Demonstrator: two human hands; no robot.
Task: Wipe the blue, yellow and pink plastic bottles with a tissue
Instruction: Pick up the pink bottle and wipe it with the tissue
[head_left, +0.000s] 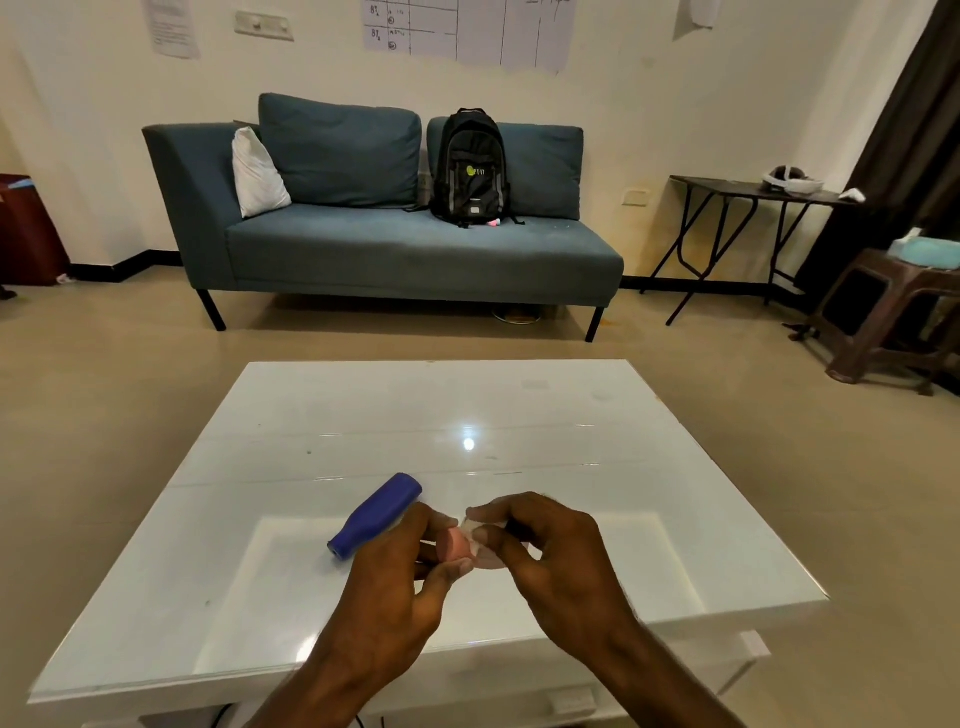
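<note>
Left hand (395, 577) fingers closed round the pink bottle (453, 544), base turned toward right hand (550, 551), which pinches the tissue (480, 540) against it: one steadies, one wipes. Blue bottle (376, 514) lies just behind on the white surface (519, 415), out of the way. Yellow bottle not visible.

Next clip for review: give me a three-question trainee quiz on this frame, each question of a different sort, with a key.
1. True or false: the blue bottle stands upright on the white table.
2. Which bottle does the left hand hold? A) blue B) pink C) yellow
3. Fill in: the right hand pinches a small piece of ____ against the held bottle's end.

Key:
1. False; it lies on its side, beside the left hand.
2. B, the pink bottle; no yellow bottle shows in this view.
3. Tissue, thin and whitish, mostly hidden by the fingers.
</note>
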